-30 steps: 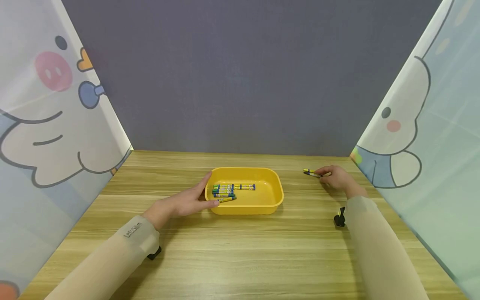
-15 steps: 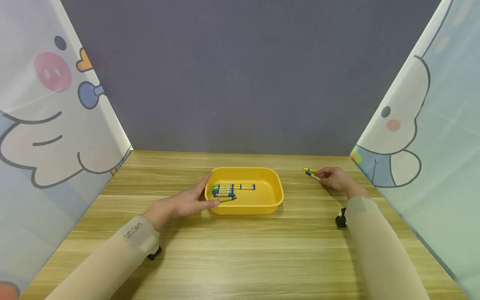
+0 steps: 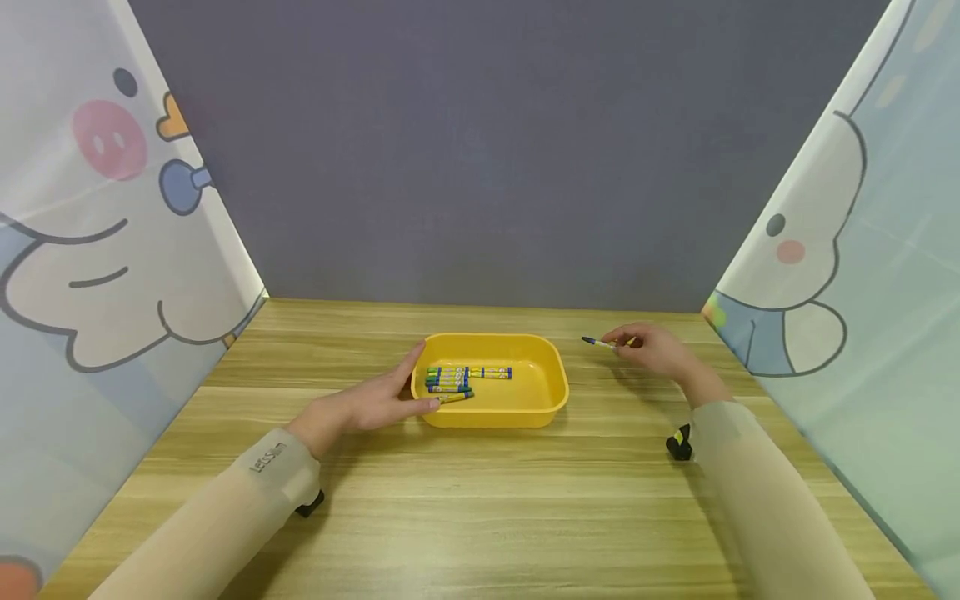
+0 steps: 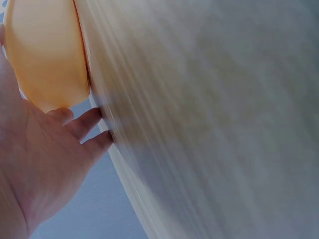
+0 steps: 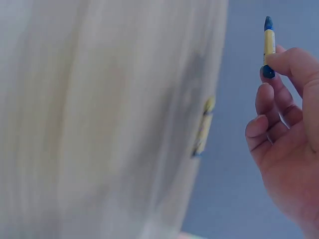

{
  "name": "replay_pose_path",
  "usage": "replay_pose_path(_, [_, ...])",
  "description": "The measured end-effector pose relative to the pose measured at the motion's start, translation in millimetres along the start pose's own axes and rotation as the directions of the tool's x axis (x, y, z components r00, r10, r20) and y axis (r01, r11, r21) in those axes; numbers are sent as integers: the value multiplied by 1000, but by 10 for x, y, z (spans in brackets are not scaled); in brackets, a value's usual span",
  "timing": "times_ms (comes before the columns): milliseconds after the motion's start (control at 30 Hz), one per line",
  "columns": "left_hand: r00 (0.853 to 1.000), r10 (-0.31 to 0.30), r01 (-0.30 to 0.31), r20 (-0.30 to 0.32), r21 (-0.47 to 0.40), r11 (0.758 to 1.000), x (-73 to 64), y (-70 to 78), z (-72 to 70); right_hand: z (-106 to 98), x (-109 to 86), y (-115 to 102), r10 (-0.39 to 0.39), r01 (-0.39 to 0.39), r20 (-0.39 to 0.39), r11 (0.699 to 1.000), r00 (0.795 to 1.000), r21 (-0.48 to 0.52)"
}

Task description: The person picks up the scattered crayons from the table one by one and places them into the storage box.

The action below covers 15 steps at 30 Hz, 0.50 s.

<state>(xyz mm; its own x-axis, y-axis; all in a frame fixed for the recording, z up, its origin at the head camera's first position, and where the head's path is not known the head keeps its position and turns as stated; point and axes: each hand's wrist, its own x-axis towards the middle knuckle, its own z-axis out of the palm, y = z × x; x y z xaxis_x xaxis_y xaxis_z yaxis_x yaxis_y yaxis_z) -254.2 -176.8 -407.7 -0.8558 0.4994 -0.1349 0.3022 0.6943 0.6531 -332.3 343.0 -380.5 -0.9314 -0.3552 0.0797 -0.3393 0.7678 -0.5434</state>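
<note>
A yellow plastic tray (image 3: 491, 419) stands on the table with several paper-wrapped crayons (image 3: 448, 377) in it, mostly at its left end. My left hand (image 3: 375, 402) holds the tray's left end, thumb over the near rim and fingers along the outer wall. Between thumb and fingertips, my right hand (image 3: 656, 350) pinches a dark blue crayon (image 5: 269, 45) above the table, right of the tray. Below that hand a yellow crayon (image 5: 203, 130) lies on the table; the hand partly hides it in the head view.
The wood-grain table (image 3: 480, 508) meets a dark grey panel (image 3: 480, 167) at the back. Cartoon-printed sheets (image 3: 112, 208) stand at both sides. A small black object (image 3: 679, 443) shows beside the right sleeve.
My right hand has taken the dark blue crayon off the table and moved slightly left with it, leaving the yellow crayon lying. The left hand and tray stay put.
</note>
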Motion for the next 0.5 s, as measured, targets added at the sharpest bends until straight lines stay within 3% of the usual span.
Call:
replay_pose_path(300, [1000,-5,5,-2,-9,1000,-7,20,-10,169,135,-568,-84,81,50,995,995,65])
replay_pose_path(500, [1000,-3,3,-5,-17,1000,-5,19,-2,348,233,-878,-137,134,41,988,990,76])
